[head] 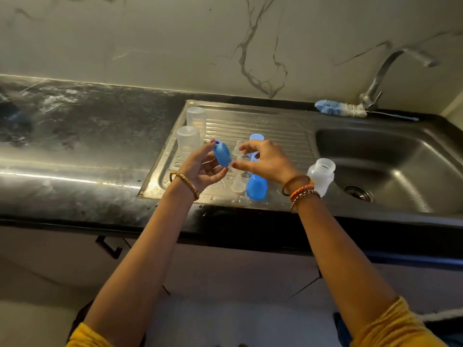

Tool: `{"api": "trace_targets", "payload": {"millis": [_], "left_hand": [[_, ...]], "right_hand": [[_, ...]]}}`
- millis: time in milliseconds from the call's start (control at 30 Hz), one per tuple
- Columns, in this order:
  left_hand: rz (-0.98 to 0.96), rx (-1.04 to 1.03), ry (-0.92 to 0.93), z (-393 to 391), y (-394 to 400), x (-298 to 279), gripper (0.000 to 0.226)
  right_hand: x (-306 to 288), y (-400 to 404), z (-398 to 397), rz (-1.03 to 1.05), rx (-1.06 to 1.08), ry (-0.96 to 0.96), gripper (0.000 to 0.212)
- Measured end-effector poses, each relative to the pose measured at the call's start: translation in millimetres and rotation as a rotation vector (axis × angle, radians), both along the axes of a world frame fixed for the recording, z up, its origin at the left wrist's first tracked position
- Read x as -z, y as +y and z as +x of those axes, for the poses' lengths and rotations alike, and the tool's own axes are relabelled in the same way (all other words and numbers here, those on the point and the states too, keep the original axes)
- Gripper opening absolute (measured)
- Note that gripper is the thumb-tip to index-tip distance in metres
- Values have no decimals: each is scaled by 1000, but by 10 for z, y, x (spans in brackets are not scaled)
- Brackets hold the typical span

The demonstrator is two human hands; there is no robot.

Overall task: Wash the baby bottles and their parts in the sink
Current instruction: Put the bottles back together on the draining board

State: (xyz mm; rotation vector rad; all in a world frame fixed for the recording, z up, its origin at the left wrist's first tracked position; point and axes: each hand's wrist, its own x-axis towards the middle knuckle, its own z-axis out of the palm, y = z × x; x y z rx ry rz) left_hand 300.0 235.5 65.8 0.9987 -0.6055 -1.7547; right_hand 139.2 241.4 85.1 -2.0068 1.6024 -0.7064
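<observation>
Above the steel drainboard (275, 131), my left hand (200, 169) grips a blue bottle ring (222, 154). My right hand (265, 160) pinches a clear silicone teat (236, 156) right beside the ring. Below the hands lie another clear teat (238, 186) and a blue ring (256, 187). A third blue part (256, 137) shows behind my right hand. Two clear caps (189, 141) (196, 118) stand upside down at the drainboard's left. An open clear bottle (321, 175) stands upright by the basin's edge.
The dark sink basin (390, 166) with its drain (358, 192) lies to the right, under a curved steel tap (383, 73). A blue and white bottle brush (339, 108) lies on the rim behind the basin. A wet black countertop (75, 136) stretches left.
</observation>
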Motion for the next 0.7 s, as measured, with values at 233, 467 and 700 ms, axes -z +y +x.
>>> {"api": "trace_targets", "payload": {"millis": [233, 467, 700], "left_hand": [[108, -80, 51, 118, -58, 101, 34], [65, -79, 3, 142, -131, 158, 23], [-24, -90, -50, 56, -219, 89, 15]], "right_hand": [[158, -58, 230, -92, -36, 857, 37], [270, -98, 349, -150, -18, 913, 31], [221, -100, 279, -284, 83, 598, 21]]}}
